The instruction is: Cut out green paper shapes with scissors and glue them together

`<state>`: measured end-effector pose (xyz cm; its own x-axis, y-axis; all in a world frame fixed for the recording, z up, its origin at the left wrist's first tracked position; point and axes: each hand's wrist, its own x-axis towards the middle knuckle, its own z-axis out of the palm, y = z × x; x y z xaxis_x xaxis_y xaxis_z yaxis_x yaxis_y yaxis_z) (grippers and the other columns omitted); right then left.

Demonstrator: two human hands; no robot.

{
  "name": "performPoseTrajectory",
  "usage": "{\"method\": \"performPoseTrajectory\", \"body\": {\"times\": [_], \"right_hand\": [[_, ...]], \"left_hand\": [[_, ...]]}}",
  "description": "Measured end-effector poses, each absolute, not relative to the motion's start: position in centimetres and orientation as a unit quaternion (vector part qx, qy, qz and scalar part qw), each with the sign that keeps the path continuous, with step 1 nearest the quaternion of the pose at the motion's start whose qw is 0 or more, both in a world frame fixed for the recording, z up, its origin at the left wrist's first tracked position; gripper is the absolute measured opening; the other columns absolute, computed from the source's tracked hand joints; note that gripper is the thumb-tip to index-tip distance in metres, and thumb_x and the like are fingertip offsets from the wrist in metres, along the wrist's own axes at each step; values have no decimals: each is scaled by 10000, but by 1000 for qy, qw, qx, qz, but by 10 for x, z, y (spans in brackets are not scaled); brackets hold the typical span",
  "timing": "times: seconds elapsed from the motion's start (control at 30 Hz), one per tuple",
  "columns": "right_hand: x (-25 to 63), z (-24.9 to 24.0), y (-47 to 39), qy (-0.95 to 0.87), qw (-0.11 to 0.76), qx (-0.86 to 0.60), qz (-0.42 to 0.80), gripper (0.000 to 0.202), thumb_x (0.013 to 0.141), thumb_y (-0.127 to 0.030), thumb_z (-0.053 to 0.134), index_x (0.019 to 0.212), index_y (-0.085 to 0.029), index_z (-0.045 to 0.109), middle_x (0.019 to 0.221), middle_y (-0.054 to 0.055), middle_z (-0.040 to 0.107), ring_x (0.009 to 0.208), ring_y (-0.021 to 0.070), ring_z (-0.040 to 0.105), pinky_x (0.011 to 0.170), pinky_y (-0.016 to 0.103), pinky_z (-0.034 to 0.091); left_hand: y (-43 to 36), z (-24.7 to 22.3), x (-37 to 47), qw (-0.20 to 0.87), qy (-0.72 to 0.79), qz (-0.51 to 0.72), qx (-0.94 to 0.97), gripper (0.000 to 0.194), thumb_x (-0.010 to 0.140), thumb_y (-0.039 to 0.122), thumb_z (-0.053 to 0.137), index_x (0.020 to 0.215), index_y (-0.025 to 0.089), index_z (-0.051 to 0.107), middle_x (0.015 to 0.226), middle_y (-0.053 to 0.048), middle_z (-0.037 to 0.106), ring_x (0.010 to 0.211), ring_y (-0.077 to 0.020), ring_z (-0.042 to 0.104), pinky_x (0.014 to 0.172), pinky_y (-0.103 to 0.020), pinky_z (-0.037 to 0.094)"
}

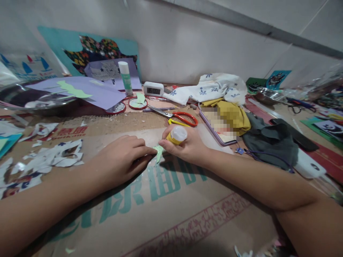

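Observation:
My right hand is wrapped round a small yellow-labelled glue bottle, its whitish translucent round end tilted up. The bottle's lower end is hidden behind my fingers, close over a small light-green paper piece. That piece lies on the cardboard and has shiny whitish specks on it. My left hand rests on the cardboard with its fingers curled together. Its index fingertip holds down the paper's left edge. Just beyond my right hand lie scissors with red and yellow handles.
A green-and-white glue stick stands behind, beside a small digital clock. Purple paper with a green cut-out covers part of a metal bowl. Cut white scraps lie left. A phone and cloths lie right.

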<state>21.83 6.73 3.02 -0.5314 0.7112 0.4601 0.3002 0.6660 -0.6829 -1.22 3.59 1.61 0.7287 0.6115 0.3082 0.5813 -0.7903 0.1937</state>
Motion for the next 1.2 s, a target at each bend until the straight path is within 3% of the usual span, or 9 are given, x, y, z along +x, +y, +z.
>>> {"method": "performPoseTrajectory", "body": {"times": [0.23,1.2], "right_hand": [[219,30,67,-832,371,-345,227,354,915,-417,613,655,-200,514,634,-7,562,604,128,539,596,258,395],[221,31,70,-822,365,-358,250,359,900,-439,605,650,-210,485,630,-13,543,610,130,512,600,271,394]], "left_hand": [[35,15,-13,41,320,183,929,238,1002,240,510,1105,213,723,796,-39,655,724,-209,591,656,-330,365],[36,18,-12,40,326,173,929,254,991,241,512,1106,214,737,782,-41,651,703,-203,587,632,-328,364]]}}
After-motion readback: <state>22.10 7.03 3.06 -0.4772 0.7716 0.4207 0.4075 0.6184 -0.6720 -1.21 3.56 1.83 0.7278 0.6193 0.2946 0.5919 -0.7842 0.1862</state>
